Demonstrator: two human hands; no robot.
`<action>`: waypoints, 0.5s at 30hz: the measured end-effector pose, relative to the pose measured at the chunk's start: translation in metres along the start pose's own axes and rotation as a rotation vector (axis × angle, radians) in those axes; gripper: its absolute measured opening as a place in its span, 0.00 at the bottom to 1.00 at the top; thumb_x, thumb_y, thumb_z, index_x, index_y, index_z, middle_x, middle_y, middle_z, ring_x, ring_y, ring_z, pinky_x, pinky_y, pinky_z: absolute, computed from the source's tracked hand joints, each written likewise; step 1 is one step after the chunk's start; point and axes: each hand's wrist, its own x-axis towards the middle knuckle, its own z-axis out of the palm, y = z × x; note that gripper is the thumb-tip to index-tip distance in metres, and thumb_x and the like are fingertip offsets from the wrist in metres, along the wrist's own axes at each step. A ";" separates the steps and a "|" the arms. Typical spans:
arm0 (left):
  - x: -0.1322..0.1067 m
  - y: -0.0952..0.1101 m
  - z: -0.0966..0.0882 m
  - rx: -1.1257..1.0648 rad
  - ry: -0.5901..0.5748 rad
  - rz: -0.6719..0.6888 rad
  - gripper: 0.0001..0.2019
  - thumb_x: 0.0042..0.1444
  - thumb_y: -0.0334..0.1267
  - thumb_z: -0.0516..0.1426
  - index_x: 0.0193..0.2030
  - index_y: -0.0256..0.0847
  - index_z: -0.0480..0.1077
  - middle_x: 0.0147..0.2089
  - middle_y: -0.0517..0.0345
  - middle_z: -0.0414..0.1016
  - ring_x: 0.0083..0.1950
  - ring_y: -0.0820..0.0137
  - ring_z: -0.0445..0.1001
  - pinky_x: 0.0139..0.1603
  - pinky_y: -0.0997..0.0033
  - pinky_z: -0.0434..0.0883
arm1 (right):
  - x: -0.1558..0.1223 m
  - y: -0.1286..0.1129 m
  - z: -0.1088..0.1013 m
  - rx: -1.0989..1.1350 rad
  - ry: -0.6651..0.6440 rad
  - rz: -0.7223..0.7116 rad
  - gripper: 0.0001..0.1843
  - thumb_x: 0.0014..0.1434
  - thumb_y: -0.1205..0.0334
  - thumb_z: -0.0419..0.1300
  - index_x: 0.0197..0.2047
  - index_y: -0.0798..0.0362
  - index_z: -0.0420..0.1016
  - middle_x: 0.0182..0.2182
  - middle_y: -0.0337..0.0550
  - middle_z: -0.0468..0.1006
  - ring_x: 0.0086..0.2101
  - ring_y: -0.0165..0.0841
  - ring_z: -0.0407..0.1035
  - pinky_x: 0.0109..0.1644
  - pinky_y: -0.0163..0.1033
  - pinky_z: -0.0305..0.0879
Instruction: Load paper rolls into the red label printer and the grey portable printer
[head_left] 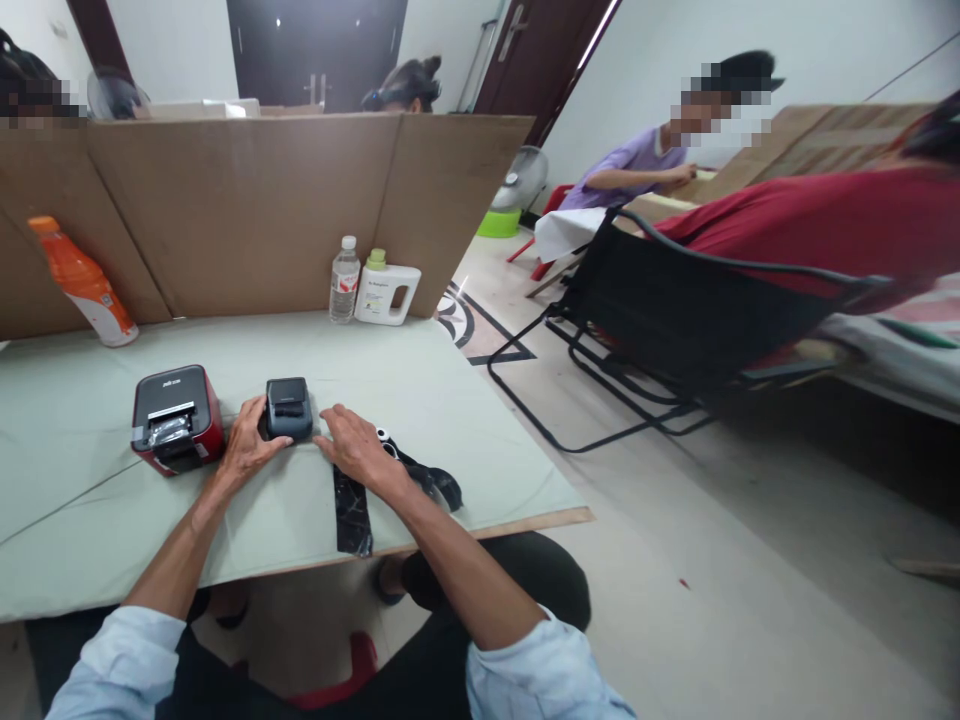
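A small dark grey label printer [289, 407] sits on the pale green table [90, 420]. My left hand [249, 444] rests against its left side, fingers curled along its edge. My right hand [357, 448] lies flat on the table just right of it, fingers spread, over a black glossy strip [352, 515] that hangs past the table's front edge. A larger red and black label printer [177, 417] stands to the left of my left hand. Black ribbon with a small white part [427, 478] lies beside my right wrist.
An orange bottle [81, 282] leans at the back left. A clear water bottle [344, 281] and a white jug [387, 291] stand against the cardboard screen [247, 200]. A black folding chair [675, 320] and other people are to the right.
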 end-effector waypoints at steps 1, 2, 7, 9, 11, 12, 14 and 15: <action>0.000 -0.002 0.001 0.008 0.002 0.002 0.42 0.48 0.47 0.71 0.69 0.41 0.65 0.67 0.43 0.70 0.68 0.48 0.70 0.70 0.46 0.69 | 0.005 0.001 0.001 0.045 0.056 -0.023 0.18 0.69 0.61 0.62 0.61 0.54 0.72 0.55 0.56 0.75 0.55 0.46 0.70 0.57 0.48 0.70; 0.001 -0.004 0.002 0.018 0.004 0.004 0.42 0.48 0.48 0.71 0.69 0.42 0.65 0.67 0.43 0.70 0.68 0.47 0.70 0.70 0.45 0.68 | 0.011 0.002 0.004 0.090 0.101 -0.057 0.22 0.68 0.61 0.62 0.64 0.53 0.69 0.58 0.56 0.73 0.57 0.45 0.69 0.58 0.48 0.70; 0.002 -0.014 0.005 0.091 0.018 -0.001 0.43 0.44 0.50 0.73 0.67 0.41 0.67 0.66 0.41 0.71 0.67 0.44 0.70 0.69 0.43 0.69 | 0.046 0.008 0.021 0.232 0.151 -0.171 0.29 0.65 0.62 0.65 0.68 0.51 0.67 0.65 0.55 0.67 0.62 0.45 0.65 0.64 0.51 0.68; 0.002 -0.016 0.007 0.111 0.024 -0.001 0.43 0.44 0.51 0.72 0.66 0.41 0.68 0.65 0.42 0.72 0.66 0.44 0.71 0.68 0.43 0.69 | 0.057 0.009 0.026 0.250 0.164 -0.168 0.26 0.65 0.62 0.66 0.65 0.51 0.71 0.63 0.54 0.69 0.61 0.44 0.66 0.63 0.50 0.69; 0.001 -0.018 0.008 0.123 0.031 0.004 0.42 0.44 0.51 0.72 0.66 0.42 0.68 0.65 0.43 0.72 0.65 0.45 0.71 0.67 0.43 0.70 | 0.063 0.008 0.027 0.244 0.185 -0.171 0.21 0.65 0.62 0.66 0.61 0.50 0.76 0.60 0.53 0.71 0.59 0.44 0.67 0.62 0.50 0.70; 0.001 -0.018 0.009 0.127 0.032 0.007 0.42 0.45 0.51 0.72 0.66 0.42 0.68 0.64 0.43 0.72 0.65 0.45 0.72 0.67 0.43 0.70 | 0.064 0.008 0.026 0.231 0.195 -0.176 0.19 0.65 0.62 0.66 0.59 0.50 0.77 0.59 0.53 0.72 0.58 0.44 0.68 0.62 0.49 0.70; 0.000 -0.019 0.009 0.129 0.031 0.011 0.42 0.45 0.51 0.72 0.66 0.41 0.68 0.64 0.42 0.73 0.64 0.45 0.72 0.67 0.44 0.70 | 0.066 0.006 0.025 0.198 0.210 -0.186 0.15 0.65 0.62 0.67 0.55 0.51 0.80 0.57 0.52 0.73 0.57 0.43 0.68 0.61 0.48 0.70; 0.000 -0.020 0.010 0.128 0.030 0.012 0.42 0.44 0.52 0.72 0.66 0.41 0.68 0.63 0.42 0.73 0.64 0.45 0.73 0.67 0.44 0.70 | 0.066 0.004 0.024 0.180 0.216 -0.189 0.13 0.65 0.63 0.66 0.53 0.51 0.80 0.56 0.51 0.74 0.56 0.43 0.68 0.60 0.48 0.70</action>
